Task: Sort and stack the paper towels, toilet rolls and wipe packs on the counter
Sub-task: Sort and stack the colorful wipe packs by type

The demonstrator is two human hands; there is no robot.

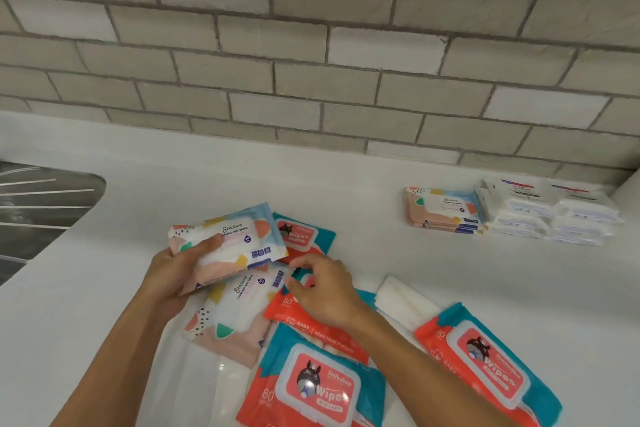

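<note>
Brightness: bright, even, diffuse indoor light.
Shadows: faint and soft-edged on the white counter [346,191].
Glare: pale streaks on the ribbed steel draining board [41,198]; a small spot on the red-and-teal wipe pack [306,386].
Blur: slight overall; print on the pastel plastic wipe pack [228,239] looks soft.
Distortion: courses of the grey brick-tile wall [311,45] bow toward the edges.

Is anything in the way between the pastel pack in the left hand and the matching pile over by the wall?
Nothing tall. The left hand grips the pastel pack above the counter; one red-and-teal pack lies flat just beside it, then bare counter reaches the matching pile.
</note>
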